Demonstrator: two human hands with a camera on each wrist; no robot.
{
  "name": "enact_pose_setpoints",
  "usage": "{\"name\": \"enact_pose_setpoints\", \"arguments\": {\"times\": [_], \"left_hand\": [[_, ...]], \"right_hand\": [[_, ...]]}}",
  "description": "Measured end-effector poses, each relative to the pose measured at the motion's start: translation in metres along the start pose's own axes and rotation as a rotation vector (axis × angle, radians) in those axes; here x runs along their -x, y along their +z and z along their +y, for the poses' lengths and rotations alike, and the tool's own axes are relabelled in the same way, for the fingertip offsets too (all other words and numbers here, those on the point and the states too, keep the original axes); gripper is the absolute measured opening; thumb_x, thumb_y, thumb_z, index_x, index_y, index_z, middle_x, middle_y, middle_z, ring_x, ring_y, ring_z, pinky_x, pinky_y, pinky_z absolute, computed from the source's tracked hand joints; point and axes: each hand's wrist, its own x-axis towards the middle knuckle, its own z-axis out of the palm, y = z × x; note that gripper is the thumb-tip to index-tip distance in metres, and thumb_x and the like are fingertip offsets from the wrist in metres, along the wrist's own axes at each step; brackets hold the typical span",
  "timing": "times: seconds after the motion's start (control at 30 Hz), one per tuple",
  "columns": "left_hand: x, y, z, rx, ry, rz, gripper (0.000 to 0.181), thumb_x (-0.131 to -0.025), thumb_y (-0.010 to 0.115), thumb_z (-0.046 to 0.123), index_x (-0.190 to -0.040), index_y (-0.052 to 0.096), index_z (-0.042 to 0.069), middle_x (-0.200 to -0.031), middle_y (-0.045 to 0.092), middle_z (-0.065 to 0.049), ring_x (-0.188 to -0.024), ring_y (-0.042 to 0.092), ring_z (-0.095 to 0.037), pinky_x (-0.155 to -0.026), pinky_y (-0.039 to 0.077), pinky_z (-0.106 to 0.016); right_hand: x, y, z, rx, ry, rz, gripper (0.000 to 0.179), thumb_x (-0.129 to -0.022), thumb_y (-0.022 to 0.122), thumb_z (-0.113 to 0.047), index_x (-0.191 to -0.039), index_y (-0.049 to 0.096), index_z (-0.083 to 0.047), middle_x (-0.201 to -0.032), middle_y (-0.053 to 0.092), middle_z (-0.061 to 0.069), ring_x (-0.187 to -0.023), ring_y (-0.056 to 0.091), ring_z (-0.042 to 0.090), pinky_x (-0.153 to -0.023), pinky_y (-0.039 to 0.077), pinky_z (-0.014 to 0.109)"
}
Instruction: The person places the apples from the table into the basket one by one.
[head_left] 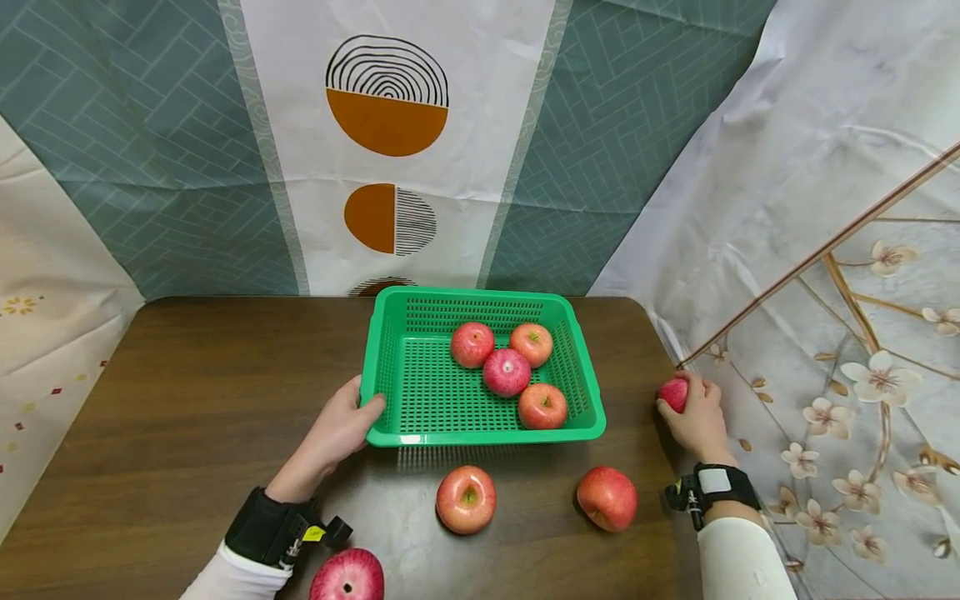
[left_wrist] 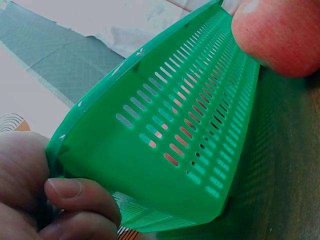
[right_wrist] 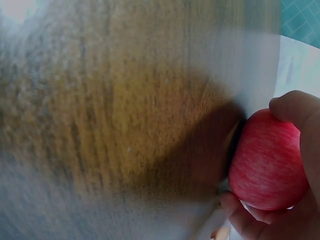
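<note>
A green plastic basket [head_left: 420, 437] with slotted walls stands on the table, several red apples grouped in its right half. My left hand [head_left: 341, 421] grips the basket's left front corner, its fingers curled over the rim in the left wrist view. At the table's right edge my right hand [head_left: 697, 417] holds a red apple [right_wrist: 267, 162], thumb on one side and fingers on the other. In front of the basket lie an apple [head_left: 467, 500] near the middle and another apple [head_left: 607, 498] to the right. A darker red apple [head_left: 347, 577] sits beside my left wrist, cut off by the frame.
The brown wooden table [head_left: 187, 433] meets a patterned cloth [head_left: 405, 167] at the back. A white flowered cloth [head_left: 825, 400] hangs along the right side, close to my right hand. Another pale cloth [head_left: 52, 367] borders the left.
</note>
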Motion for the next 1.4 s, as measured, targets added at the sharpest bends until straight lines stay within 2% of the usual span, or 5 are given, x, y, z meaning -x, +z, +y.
{"name": "enact_pose_setpoints", "arguments": {"times": [0.43,0.67,1.07,1.27,1.4], "left_hand": [[0.001,-0.002,0.001,-0.007,0.016,0.012,0.042,-0.104,0.046,0.015,-0.142,0.037,-0.001,-0.104,0.068,-0.026,-0.045,0.049,-0.021,-0.042,0.041,-0.029],[-0.001,-0.001,-0.001,0.004,0.027,0.008,0.045,-0.105,0.046,0.013,-0.145,0.035,-0.004,-0.121,0.062,-0.029,-0.083,0.068,-0.032,-0.069,0.058,-0.037],[0.002,0.002,0.000,0.015,0.031,0.005,0.042,-0.104,0.046,0.015,-0.142,0.039,-0.002,-0.113,0.066,-0.027,-0.068,0.066,-0.024,-0.054,0.051,-0.028],[0.002,0.003,0.000,0.031,0.042,0.005,0.045,-0.104,0.048,0.013,-0.144,0.036,-0.002,-0.124,0.061,-0.027,-0.096,0.067,-0.031,-0.082,0.057,-0.045],[0.002,0.003,0.000,0.034,0.040,0.003,0.045,-0.104,0.047,0.013,-0.145,0.036,-0.002,-0.123,0.061,-0.027,-0.092,0.068,-0.033,-0.075,0.058,-0.043]], "right_hand": [[-0.003,0.002,-0.004,-0.007,0.011,-0.001,0.066,-0.090,0.069,-0.024,-0.143,0.035,-0.003,-0.137,0.026,0.038,-0.110,0.040,0.060,-0.091,0.040,0.073],[-0.004,-0.005,-0.001,-0.026,-0.004,-0.010,0.065,-0.087,0.073,-0.030,-0.139,0.041,-0.004,-0.132,0.031,0.038,-0.106,0.044,0.056,-0.088,0.043,0.071],[-0.005,-0.013,0.001,-0.016,-0.008,-0.084,0.077,-0.088,0.071,-0.038,-0.146,0.035,-0.004,-0.125,0.039,0.039,-0.109,0.041,0.052,-0.082,0.046,0.069],[-0.005,-0.018,-0.003,-0.025,0.005,-0.013,0.071,-0.089,0.069,-0.040,-0.140,0.040,-0.001,-0.122,0.042,0.036,-0.107,0.043,0.050,-0.081,0.047,0.066],[-0.007,-0.026,-0.015,-0.062,-0.024,0.063,0.066,-0.088,0.069,-0.039,-0.137,0.043,-0.002,-0.119,0.045,0.034,-0.105,0.044,0.048,-0.079,0.047,0.064]]}}
